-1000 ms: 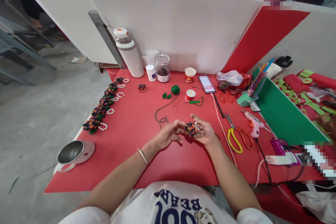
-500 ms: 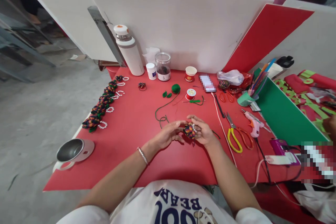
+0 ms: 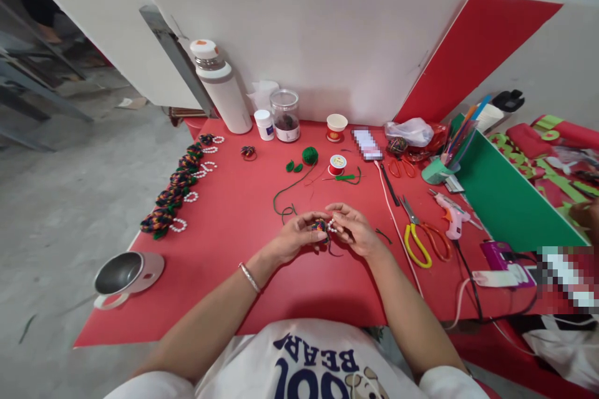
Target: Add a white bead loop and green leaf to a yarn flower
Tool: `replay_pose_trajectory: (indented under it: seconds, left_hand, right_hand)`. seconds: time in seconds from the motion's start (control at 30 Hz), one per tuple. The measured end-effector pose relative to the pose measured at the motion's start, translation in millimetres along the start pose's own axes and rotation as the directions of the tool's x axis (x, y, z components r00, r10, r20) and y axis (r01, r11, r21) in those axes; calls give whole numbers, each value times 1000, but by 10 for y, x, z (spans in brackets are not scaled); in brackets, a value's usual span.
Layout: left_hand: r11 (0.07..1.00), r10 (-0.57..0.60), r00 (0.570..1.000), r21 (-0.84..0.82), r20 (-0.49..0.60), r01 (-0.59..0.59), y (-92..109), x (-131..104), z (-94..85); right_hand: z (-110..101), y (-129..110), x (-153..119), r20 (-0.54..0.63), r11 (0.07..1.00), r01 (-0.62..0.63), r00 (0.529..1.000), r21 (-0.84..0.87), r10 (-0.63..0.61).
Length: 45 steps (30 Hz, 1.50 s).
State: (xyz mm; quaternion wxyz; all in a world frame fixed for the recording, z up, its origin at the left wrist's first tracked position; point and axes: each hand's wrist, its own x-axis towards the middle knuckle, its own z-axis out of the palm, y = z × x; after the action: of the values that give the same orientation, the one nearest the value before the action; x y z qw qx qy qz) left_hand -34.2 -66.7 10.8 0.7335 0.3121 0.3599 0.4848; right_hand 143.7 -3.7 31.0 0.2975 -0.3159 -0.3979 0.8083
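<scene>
Over the middle of the red table, my left hand (image 3: 299,237) is closed around a small multicoloured yarn ball (image 3: 320,226), part of it hidden by the fingers. A loop of white beads (image 3: 331,225) comes out of its right side, pinched between the fingertips of my right hand (image 3: 353,232). A dark yarn tail hangs below the hands. Beyond them lie a green yarn ball (image 3: 309,156) with a loose strand, two small green leaves (image 3: 294,166), a red thread spool (image 3: 337,164) and a green-handled crochet hook (image 3: 345,177).
Several finished yarn pieces with bead loops (image 3: 159,221) line the left edge, near a mug (image 3: 130,273). A flask (image 3: 224,90), a jar (image 3: 285,117) and a paper cup (image 3: 336,128) stand behind. Scissors (image 3: 417,238) and a glue gun (image 3: 452,213) lie right.
The yarn ball has passed from my right hand into my left. My right fingers now pinch the bead loop. The view has shifted slightly.
</scene>
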Motion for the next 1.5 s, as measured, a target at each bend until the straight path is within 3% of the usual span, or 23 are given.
replay_pose_trajectory:
  seconds: [0.27, 0.6, 0.93, 1.07, 1.23, 1.33, 1.5]
  left_hand:
    - [999, 5, 1000, 36, -7, -5, -23, 4, -12]
    - [1000, 4, 996, 22, 85, -6, 6, -18, -26]
    - [992, -110, 987, -54, 116, 117, 28, -14, -53]
    - [981, -125, 978, -124, 168, 147, -8, -23, -50]
    - [982, -75, 993, -168, 91, 90, -8, -20, -17]
    - [986, -81, 996, -145, 43, 86, 5, -9, -12]
    - [958, -133, 985, -239, 113, 157, 20, 8, -25]
  right_hand:
    - [-11, -13, -3, 12, 1000, 11, 1000, 11, -11]
    - [-64, 27, 16, 22, 999, 45, 999, 19, -46]
    - [-4, 20, -10, 30, 998, 58, 998, -12, -57]
    - [-5, 65, 24, -33, 999, 52, 998, 7, -52]
    - [-37, 124, 69, -98, 998, 61, 993, 16, -59]
    - [-31, 126, 63, -142, 992, 121, 982, -47, -126]
    - [-44, 170, 79, -103, 986, 140, 983, -94, -150]
